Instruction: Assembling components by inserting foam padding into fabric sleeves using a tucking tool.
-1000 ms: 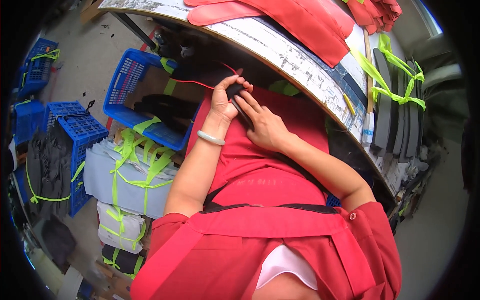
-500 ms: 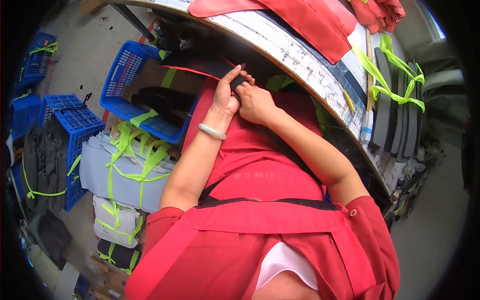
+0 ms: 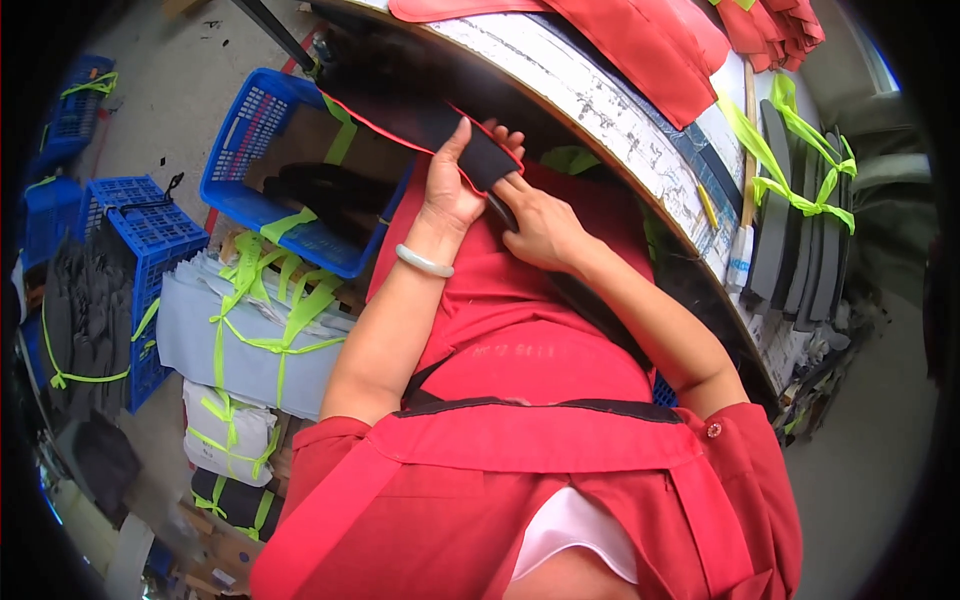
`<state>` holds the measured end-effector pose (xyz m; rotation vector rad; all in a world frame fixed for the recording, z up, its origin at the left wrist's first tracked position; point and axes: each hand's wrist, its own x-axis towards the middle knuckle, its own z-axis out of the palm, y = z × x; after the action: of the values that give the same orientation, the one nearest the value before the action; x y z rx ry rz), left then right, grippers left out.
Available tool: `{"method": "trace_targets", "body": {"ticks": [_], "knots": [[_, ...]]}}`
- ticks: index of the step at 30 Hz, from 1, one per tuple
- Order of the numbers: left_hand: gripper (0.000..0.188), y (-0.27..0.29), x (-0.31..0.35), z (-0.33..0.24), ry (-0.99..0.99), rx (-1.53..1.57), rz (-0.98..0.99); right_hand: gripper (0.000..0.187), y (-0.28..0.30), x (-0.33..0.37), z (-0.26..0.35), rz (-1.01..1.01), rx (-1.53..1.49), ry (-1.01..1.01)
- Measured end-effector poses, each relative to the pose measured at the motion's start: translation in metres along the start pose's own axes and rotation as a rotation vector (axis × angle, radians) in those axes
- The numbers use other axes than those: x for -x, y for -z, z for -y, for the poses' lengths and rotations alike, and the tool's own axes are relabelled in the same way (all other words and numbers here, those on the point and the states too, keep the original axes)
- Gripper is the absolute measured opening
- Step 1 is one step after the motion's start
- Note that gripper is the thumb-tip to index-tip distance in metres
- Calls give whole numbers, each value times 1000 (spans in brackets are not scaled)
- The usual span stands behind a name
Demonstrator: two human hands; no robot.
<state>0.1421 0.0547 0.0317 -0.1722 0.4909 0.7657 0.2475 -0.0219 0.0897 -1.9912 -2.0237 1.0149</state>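
Gripping the black, red-edged strip [image 3: 490, 158] between thumb and curled fingers, my left hand [image 3: 452, 190] holds its near end; the rest runs leftward beyond my thumb. My right hand [image 3: 545, 228] touches that end; whether its fingers clamp, I cannot tell. Left of my fingers: a blue crate [image 3: 236, 209]; right, the table [image 3: 610, 118].

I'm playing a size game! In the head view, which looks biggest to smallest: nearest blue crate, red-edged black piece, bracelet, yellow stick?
1. Nearest blue crate
2. Red-edged black piece
3. Bracelet and yellow stick: too alike in length to rank.
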Motion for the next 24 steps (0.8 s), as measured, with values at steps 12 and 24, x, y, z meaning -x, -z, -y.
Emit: {"method": "trace_targets", "body": {"ticks": [12,24], "knots": [[27,25,-14,1,40,-6,194,48,-7,19,3,-121,-35,47],[17,25,-21,5,-19,-49,111,36,-1,-19,3,115,76,-108]]}}
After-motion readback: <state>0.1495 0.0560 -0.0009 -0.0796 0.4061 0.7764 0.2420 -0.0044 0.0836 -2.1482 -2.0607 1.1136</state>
